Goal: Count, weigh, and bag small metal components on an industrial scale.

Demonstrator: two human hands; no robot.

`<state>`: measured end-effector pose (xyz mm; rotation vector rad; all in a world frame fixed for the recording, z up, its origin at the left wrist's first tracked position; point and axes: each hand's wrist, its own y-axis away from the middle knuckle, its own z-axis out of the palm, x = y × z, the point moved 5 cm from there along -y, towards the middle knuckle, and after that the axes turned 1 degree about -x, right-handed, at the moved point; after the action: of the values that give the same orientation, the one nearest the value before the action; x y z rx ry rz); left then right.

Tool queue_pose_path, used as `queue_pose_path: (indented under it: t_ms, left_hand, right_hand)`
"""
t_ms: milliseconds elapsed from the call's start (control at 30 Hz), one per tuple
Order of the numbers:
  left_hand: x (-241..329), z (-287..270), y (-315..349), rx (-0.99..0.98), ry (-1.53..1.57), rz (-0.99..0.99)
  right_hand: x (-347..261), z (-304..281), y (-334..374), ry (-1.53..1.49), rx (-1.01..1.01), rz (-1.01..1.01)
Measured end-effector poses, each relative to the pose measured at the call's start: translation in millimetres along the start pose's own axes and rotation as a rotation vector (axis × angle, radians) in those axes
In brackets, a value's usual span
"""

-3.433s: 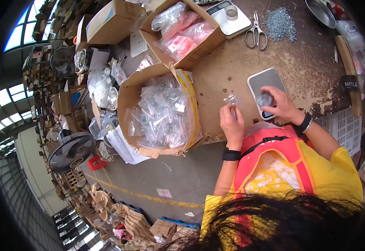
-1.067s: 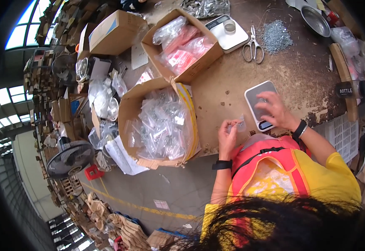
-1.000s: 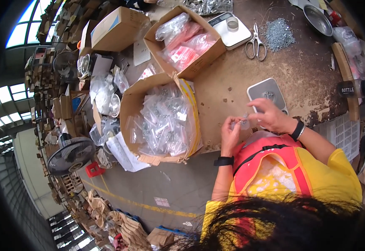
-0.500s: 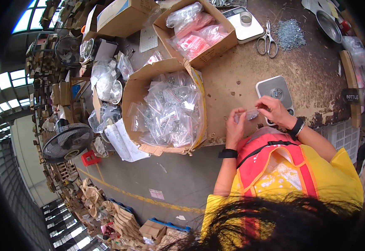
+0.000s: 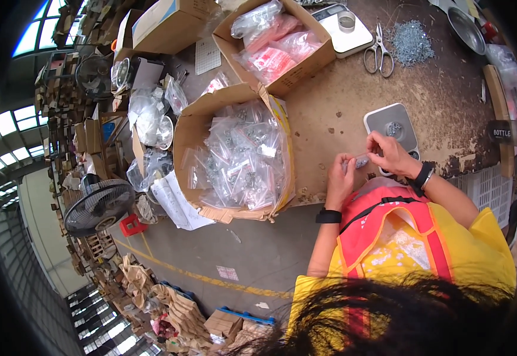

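Note:
Between my two hands is a small clear zip bag (image 5: 361,161) with grey metal bits in it. My left hand (image 5: 340,173) pinches one end of the bag. At its other end the fingers of my right hand (image 5: 387,155) are closed on the edge. Just beyond my right hand lies a small digital scale (image 5: 402,116) with a little heap of screws (image 5: 394,129) on its grey pan. To the left of my hands stands an open carton (image 5: 283,178) full of filled clear bags (image 5: 240,157).
Farther back are a carton of red-and-clear bags (image 5: 276,50), a white scale with a tape roll (image 5: 347,22), scissors (image 5: 379,53) and a loose screw pile (image 5: 411,43). A metal bowl (image 5: 467,32) sits far right. A fan (image 5: 99,204) stands at left.
My hands have drawn closer together around the bag, the right hand's fingers now pinching its edge. The whole view has shifted slightly.

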<state>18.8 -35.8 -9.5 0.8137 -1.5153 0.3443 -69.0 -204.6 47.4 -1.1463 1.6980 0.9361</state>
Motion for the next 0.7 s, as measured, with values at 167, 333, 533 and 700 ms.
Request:
queue_pose_path:
  t_ms: [167,333,533,700]
  left_hand:
    - [7.0,-4.8,4.5,0.025,-0.070,-0.019]
    - [20.5,-1.3,6.7,0.015,-0.071,0.001]
    - [21.3,-1.0,10.7,0.031,-0.023,0.013]
    - [36.2,-4.5,16.2,0.073,-0.047,-0.011]
  right_hand:
    - [-0.7,-3.3,2.0,0.029,0.005,-0.018]
    - [-15.6,12.6,-3.7,0.299,0.008,-0.328]
    - [-6.8,7.6,-2.3,0.247,-0.025,-0.236]
    - [-6.6,-14.9,1.4,0.236,-0.038,-0.238]
